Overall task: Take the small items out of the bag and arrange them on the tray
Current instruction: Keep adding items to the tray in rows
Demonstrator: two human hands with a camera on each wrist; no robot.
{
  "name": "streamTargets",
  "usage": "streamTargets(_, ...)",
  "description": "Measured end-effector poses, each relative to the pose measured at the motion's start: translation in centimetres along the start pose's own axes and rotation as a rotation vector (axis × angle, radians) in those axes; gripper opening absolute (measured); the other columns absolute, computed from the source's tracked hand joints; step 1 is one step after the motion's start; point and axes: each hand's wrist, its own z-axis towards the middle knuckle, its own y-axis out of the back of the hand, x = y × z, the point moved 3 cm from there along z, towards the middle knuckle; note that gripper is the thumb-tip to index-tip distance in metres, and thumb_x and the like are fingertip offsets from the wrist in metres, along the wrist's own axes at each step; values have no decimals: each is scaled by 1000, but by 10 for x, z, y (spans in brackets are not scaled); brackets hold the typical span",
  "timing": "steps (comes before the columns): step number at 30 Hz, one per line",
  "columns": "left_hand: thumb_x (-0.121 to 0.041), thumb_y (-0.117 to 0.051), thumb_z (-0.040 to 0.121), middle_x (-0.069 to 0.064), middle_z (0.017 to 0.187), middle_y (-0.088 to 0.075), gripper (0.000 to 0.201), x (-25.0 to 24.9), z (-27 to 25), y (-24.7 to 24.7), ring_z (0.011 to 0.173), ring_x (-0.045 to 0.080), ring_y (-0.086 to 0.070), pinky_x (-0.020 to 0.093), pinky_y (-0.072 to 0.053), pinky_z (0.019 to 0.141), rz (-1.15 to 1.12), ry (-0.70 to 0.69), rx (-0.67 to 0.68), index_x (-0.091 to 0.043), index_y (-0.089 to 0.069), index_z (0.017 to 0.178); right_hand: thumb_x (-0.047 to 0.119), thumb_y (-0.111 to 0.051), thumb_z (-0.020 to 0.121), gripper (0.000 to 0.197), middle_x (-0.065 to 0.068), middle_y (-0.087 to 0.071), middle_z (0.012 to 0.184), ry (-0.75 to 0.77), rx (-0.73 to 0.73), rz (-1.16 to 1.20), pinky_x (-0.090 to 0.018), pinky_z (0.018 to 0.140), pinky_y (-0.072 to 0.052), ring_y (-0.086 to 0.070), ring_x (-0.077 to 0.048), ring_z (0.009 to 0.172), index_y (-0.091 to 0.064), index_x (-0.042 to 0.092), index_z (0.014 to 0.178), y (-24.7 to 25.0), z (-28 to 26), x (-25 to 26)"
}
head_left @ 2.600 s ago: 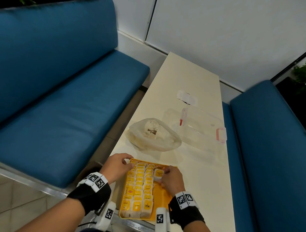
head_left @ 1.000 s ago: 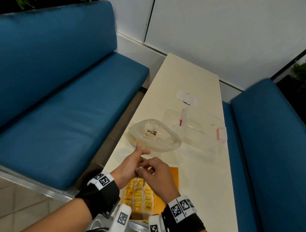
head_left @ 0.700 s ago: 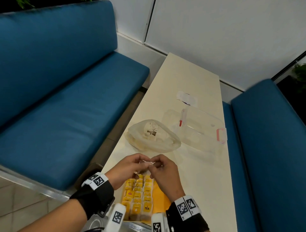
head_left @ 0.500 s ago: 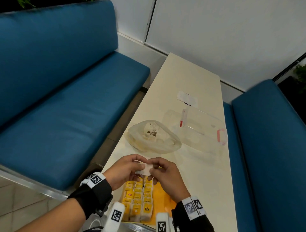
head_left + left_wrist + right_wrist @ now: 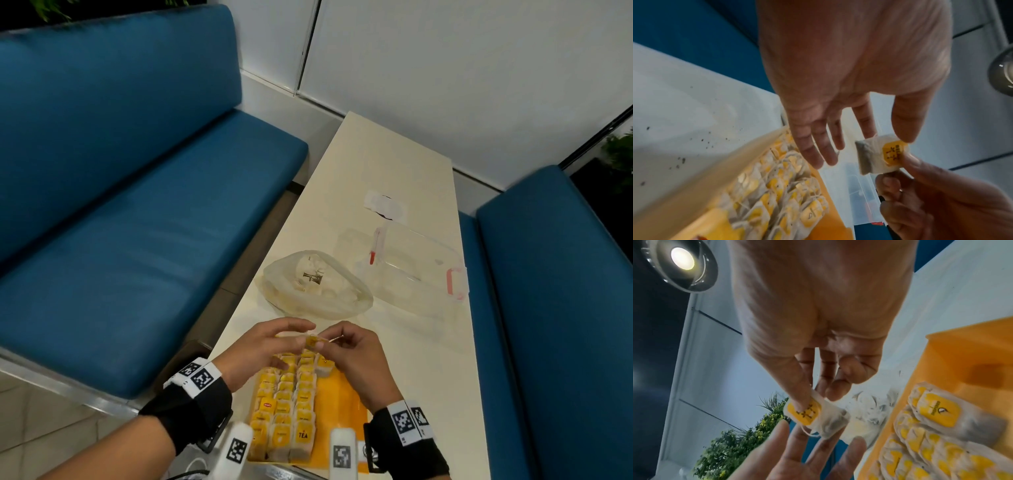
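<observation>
A tea bag [image 5: 313, 341] with a yellow tag is held just above the far end of the orange tray [image 5: 346, 411]. My right hand [image 5: 352, 353] pinches it, thumb on the tag, as the right wrist view shows on the tea bag [image 5: 818, 415]. My left hand [image 5: 270, 342] has its fingers stretched out, and its thumb and forefinger nip the top edge of the tea bag [image 5: 879, 155]. Rows of tea bags [image 5: 287, 401] fill the tray's left part. The translucent plastic bag [image 5: 318, 287] lies beyond the hands with pale items inside.
A clear plastic box [image 5: 411, 274] with red clasps stands right of the bag. A white paper scrap [image 5: 385, 205] lies farther back on the cream table [image 5: 428, 377]. Blue benches [image 5: 137, 240] flank the narrow table on both sides.
Both hands lifted from the tray and turned a tea bag between them. It now sits with its yellow tag up, slightly lower and nearer the tray's far end.
</observation>
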Motion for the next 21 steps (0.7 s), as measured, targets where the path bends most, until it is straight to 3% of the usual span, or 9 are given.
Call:
streamTargets(2,-28,-79,88,-12,121,-70,29,-1,2,2,110,14,-68,30,-57,91,165,-122,-45,-35,-75,115,3,-80,80,7,-6,-73,75,-4,1,8,-22,65,-51,-66,-12,68,-74,3,84,1,1,0)
streamTargets(4,-23,-83,84,-16,113,-70,17,-1,5,3,104,11,-69,33,-57,93,308,-210,-121,-30,-80,98,3,-78,81,5,-6,-72,72,-24,2,3,-21,59,-48,-64,-13,65,-74,4,83,2,1,0)
streamTargets(6,-23,-83,84,-14,97,-71,7,-1,7,1,92,8,-69,33,-57,86,377,-254,-170,-28,-79,82,4,-75,84,4,-5,-70,70,-51,15,22,-24,53,-44,-62,-16,63,-72,2,86,0,-2,-1)
streamTargets(8,-27,-82,84,-13,84,-70,13,1,8,-2,79,4,-66,27,-54,76,430,-251,-211,-31,-75,75,2,-73,86,8,-7,-69,71,-68,37,53,-27,51,-42,-62,-18,62,-70,-2,92,-5,-5,-3)
streamTargets(12,-31,-80,86,-10,84,-70,7,6,6,-6,81,7,-66,24,-54,76,462,-238,-236,-30,-76,81,-1,-68,89,7,-16,-68,67,-92,5,73,-26,49,-42,-60,-18,57,-70,-6,93,-6,-9,-9)
streamTargets(15,-30,-76,90,-12,90,-69,5,7,4,0,85,6,-65,18,-51,76,502,-252,-337,-35,-74,88,-2,-65,91,5,-25,-69,71,-121,-42,6,-26,48,-44,-62,-20,56,-69,-5,90,6,-9,-16)
streamTargets(18,-38,-75,89,-11,96,-62,12,13,1,20,82,6,-61,17,-47,68,606,-158,-490,-38,-68,100,-5,-61,91,5,-19,-70,68,-200,-65,-141,-25,48,-47,-63,-17,54,-65,-4,88,20,-10,-31)
streamTargets(21,-42,-75,88,-10,101,-54,32,30,1,39,82,7,-60,22,-45,67,691,-22,-514,-40,-60,116,-3,-56,94,11,-13,-70,69,-297,-56,-260,-25,50,-52,-65,-13,54,-62,5,89,25,-12,-48)
